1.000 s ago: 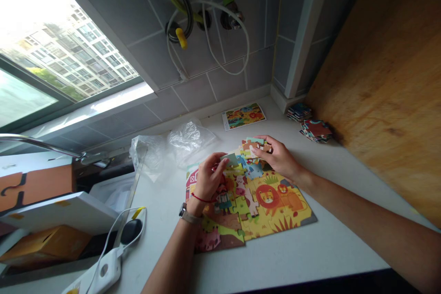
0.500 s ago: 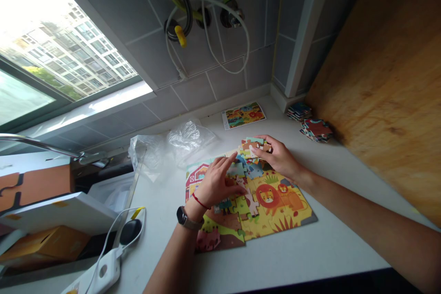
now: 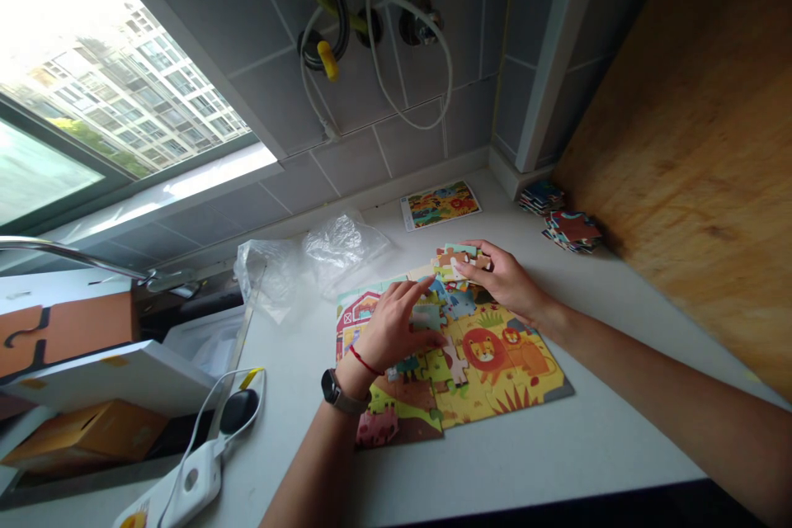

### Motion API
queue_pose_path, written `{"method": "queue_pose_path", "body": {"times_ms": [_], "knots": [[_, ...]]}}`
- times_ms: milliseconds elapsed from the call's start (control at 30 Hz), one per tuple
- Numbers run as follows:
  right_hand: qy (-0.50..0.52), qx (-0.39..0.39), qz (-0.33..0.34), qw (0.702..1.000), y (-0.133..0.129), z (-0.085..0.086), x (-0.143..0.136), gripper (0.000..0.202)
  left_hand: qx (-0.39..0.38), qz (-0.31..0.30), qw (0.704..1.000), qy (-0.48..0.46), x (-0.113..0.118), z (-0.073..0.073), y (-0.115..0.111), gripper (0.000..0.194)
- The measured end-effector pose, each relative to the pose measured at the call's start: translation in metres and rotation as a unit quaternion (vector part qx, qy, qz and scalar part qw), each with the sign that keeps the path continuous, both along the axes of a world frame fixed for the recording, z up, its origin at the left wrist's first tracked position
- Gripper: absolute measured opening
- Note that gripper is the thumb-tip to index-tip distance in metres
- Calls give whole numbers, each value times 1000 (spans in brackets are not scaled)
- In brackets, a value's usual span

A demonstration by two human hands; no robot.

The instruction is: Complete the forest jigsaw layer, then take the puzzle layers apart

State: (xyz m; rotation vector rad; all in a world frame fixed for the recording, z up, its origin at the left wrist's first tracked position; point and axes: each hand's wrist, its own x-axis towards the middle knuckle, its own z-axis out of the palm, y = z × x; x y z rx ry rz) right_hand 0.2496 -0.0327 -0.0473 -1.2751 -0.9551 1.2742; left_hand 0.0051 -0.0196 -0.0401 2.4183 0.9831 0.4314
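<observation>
A partly joined jigsaw puzzle (image 3: 495, 355) with lions, a cow and a barn lies on the white counter (image 3: 525, 462). My left hand (image 3: 396, 326), with a watch and a red string at the wrist, rests over the puzzle's middle, thumb and fingers apart, around a light green piece (image 3: 426, 316). My right hand (image 3: 498, 272) grips a small stack of puzzle pieces (image 3: 456, 261) above the puzzle's back edge. The palm side of my left hand is hidden.
Behind the puzzle lies a picture card (image 3: 442, 205). Two stacks of pieces (image 3: 572, 229) stand at the right by the wooden board (image 3: 693, 140). Crumpled plastic bags (image 3: 343, 247) lie at the back left. A power strip (image 3: 186, 483) and cable are at the left edge.
The whole view has shifted slightly. Both hands keep nearly the same places over the puzzle, and my right hand still holds the stack of pieces.
</observation>
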Motion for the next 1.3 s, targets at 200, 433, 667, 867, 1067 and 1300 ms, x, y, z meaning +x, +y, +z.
{"method": "queue_pose_path", "body": {"times_ms": [200, 433, 667, 867, 1067, 1300], "knots": [[14, 0, 1, 1000, 1, 1, 0, 67, -24, -1, 1000, -3, 1, -2, 3, 102], [44, -6, -5, 999, 0, 0, 1, 67, -87, 23, 995, -53, 2, 2, -3, 106], [34, -4, -2, 999, 0, 0, 1, 65, -144, 51, 979, -136, 0, 3, -2, 79], [37, -13, 4, 999, -1, 4, 0, 63, -208, 84, 955, -194, -8, 14, 3, 54], [42, -13, 8, 999, -1, 3, 0, 65, -315, 4, 933, -174, -14, 24, 3, 47], [45, -11, 18, 999, -1, 3, 0, 63, -194, -49, 980, -9, -4, 27, -10, 35]]}}
